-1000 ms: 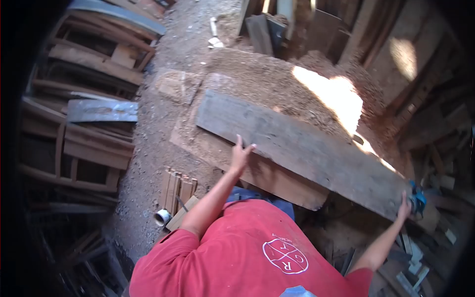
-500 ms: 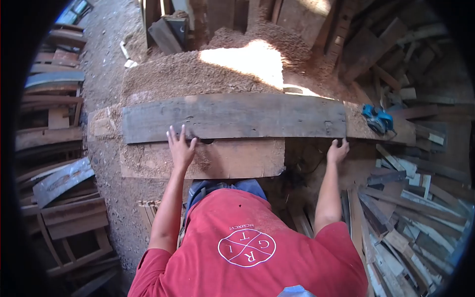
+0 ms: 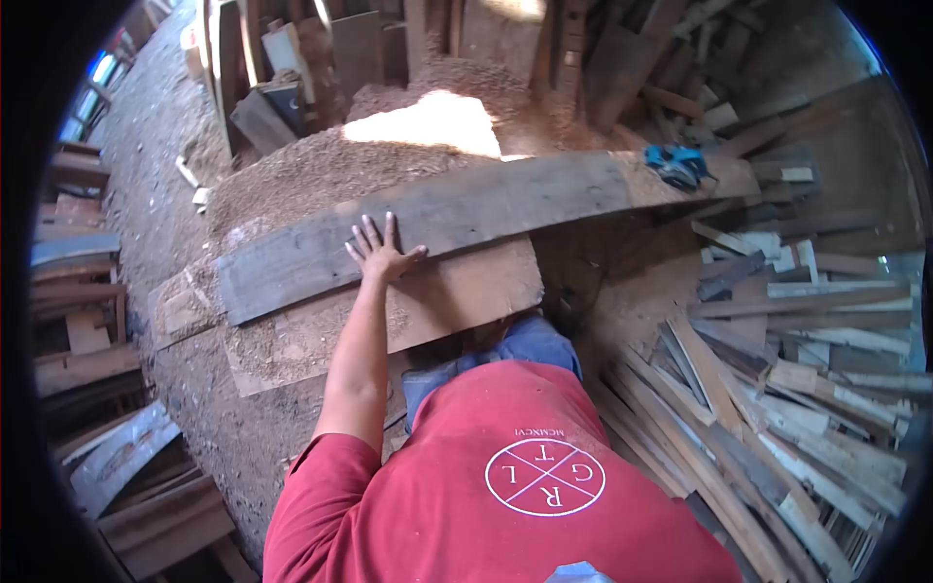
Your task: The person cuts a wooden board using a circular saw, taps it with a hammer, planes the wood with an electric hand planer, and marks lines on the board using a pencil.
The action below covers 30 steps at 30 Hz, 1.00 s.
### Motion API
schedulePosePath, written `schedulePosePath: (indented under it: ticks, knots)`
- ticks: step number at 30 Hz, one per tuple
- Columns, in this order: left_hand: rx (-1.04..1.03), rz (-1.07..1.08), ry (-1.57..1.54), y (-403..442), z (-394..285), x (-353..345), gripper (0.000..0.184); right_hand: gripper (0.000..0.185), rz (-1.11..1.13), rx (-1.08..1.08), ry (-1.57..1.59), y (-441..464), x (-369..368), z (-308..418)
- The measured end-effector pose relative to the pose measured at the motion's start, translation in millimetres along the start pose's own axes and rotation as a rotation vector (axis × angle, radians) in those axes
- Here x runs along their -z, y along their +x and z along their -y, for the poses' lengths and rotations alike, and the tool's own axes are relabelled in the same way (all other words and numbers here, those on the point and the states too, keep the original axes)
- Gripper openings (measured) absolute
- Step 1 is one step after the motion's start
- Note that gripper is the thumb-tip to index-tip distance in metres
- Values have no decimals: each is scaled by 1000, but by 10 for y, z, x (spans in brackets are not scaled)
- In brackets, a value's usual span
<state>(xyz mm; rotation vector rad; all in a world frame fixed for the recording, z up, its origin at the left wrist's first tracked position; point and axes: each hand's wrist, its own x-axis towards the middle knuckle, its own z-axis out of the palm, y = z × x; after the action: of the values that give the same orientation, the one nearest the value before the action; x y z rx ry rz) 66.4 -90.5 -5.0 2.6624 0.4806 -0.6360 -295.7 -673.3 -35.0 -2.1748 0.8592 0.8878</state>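
A long grey weathered board [image 3: 486,206] lies across a work surface [image 3: 466,291] strewn with sawdust. My left hand [image 3: 385,255] rests on the board's near edge, left of its middle, with the fingers spread over the wood and nothing held. Neither my right hand nor its forearm shows; the red shirt fills the lower part of the view. Beyond the board's right end sits a blue power tool [image 3: 678,167] on a sawdust-covered plank.
Many wooden offcuts [image 3: 777,408] are heaped at the right. Timber pieces and frames [image 3: 87,360] are stacked along the left. Upright boards [image 3: 360,49] stand behind a sawdust pile [image 3: 330,175]. A black cable is faintly visible under the board.
The view has turned, so the board now slants up to the right. My left hand has moved from the near edge further onto the board. My right hand has left the board's right end and the view.
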Motion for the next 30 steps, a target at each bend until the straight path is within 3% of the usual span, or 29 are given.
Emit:
schedulePosePath:
  ticks: [7, 12, 14, 16, 21, 22, 23, 25, 27, 30]
  knots:
    - [-38, -118, 6, -111, -6, -60, 132, 37, -83, -6, 269, 341, 442, 109]
    - [27, -231, 95, -98, -92, -177, 112, 37, -90, 143, 670, 1247, 1066, 292]
    - [36, -241, 100, -109, -115, -190, 112, 34, -196, 456, 111, 1637, 1529, 472]
    - [56, -274, 109, -79, -114, -227, 111, 36, -236, 201, 287, 1310, 2007, 1410]
    - [223, -340, 91, 69, -405, -349, 106, 44, -703, 624, 335, 2745, 3544, 2270]
    - [310, -404, 16, 148, -509, -415, 100, 55, -781, 592, 91, 2871, 3955, 2601]
    - [408, -467, -59, 175, -642, -515, 94, 67, -967, 686, -80, 3192, 4278, 2847]
    - [533, -590, 74, 168, -1285, -674, 71, 78, -1110, 784, -248, 3651, 4777, 3435]
    - [317, -797, 30, 78, -2264, -882, 62, 81, -998, 894, -400, 4131, 5128, 3808]
    - [36, -612, -79, -24, -3838, -1151, 72, 77, -688, 821, -541, 4312, 5523, 4207]
